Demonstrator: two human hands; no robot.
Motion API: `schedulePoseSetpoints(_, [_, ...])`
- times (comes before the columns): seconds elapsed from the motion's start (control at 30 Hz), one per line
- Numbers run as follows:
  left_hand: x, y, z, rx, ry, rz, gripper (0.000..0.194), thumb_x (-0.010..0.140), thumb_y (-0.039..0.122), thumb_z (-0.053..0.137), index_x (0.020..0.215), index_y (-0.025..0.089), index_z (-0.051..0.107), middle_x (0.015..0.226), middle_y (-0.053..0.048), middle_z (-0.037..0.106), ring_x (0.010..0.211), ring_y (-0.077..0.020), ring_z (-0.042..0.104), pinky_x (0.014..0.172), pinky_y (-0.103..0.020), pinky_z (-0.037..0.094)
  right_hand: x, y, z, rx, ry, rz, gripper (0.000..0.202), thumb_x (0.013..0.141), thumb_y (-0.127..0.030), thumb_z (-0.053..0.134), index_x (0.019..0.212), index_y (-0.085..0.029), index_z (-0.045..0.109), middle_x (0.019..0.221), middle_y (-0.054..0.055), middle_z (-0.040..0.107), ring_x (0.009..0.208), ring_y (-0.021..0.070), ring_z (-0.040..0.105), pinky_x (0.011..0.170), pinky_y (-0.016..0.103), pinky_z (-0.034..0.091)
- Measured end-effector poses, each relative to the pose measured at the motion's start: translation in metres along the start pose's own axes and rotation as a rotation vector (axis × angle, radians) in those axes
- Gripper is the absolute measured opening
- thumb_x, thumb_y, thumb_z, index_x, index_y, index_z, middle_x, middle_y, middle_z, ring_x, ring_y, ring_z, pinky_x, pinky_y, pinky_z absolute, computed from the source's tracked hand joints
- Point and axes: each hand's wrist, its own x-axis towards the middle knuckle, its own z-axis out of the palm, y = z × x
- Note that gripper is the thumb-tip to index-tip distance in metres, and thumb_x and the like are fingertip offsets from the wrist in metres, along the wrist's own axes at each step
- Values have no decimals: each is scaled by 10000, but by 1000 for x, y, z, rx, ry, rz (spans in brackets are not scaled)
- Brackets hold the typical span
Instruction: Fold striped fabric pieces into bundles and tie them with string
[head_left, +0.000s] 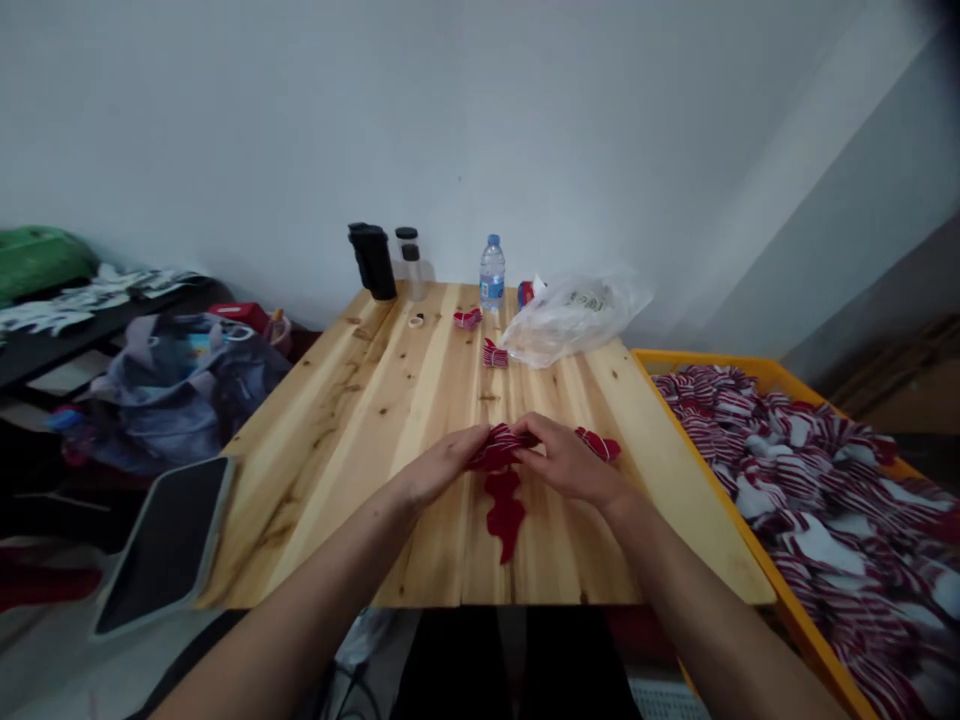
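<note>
At the near middle of the wooden table (337,450), a red knit piece with thin white stripes (496,446), sock-like, lies between my two hands. My left hand (448,462) grips its left side, with the fingertips partly hidden behind it. My right hand (559,455) pinches its right side with thumb and fingers. Below them, a plain red cloth piece with a wavy outline (505,515) lies flat on the wood. Just beyond my right hand is a red bundle with a pale band (598,444), partly covered by that hand.
Farther back sit two striped bundles, a near one (495,354) and a far one (467,319). Behind them stand a water bottle (492,275), a plastic bag (574,315) and a black flask (373,262). A yellow bin (705,360) of striped knits borders the right; a tablet-like device (165,545) overlaps the left edge.
</note>
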Motion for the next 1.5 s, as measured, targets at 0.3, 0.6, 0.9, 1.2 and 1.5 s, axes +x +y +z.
schedulePoseSetpoints(0.3, [-16, 18, 10, 387, 27, 221, 365, 928, 288, 527, 1283, 204, 521, 1229, -88, 639, 1116, -234, 584, 996, -378, 424, -5, -7, 17, 122, 133, 33, 427, 855, -181, 578, 1263, -282, 505, 1231, 44, 608, 1131, 207, 583, 983, 404, 467])
schedulePoseSetpoints(0.6, [-27, -11, 10, 968, 315, 71, 313, 845, 484, 586, 860, 173, 614, 932, -95, 619, 948, -277, 566, 839, -395, 435, -48, 10, 5, 194, 92, 188, 274, 856, -209, 592, 1124, -262, 601, 1111, 26, 670, 1038, 208, 636, 912, 384, 517])
schedulePoseSetpoints(0.9, [-13, -18, 32, 1041, 146, 5, 104, 736, 195, 589, 831, 197, 548, 822, -50, 620, 763, -214, 573, 614, -283, 371, -42, 16, 4, 143, -168, 97, 257, 787, -118, 628, 1012, -240, 629, 1072, 15, 644, 1007, 192, 611, 898, 341, 497])
schedulePoseSetpoints(1.2, [-9, 1, 16, 837, 9, 29, 69, 835, 248, 537, 874, 196, 560, 772, 20, 627, 722, -153, 573, 615, -237, 388, -29, 19, 6, 307, -298, 128, 191, 827, -189, 635, 1010, -229, 604, 989, -5, 653, 919, 168, 625, 830, 303, 496])
schedulePoseSetpoints(1.5, [-15, 29, 25, 696, -49, 83, 270, 928, 279, 449, 1190, 218, 478, 861, 1, 675, 714, -152, 602, 658, -267, 448, -48, 2, -10, 120, -134, 117, 191, 831, -191, 629, 1016, -239, 629, 1005, 2, 637, 934, 171, 602, 841, 322, 481])
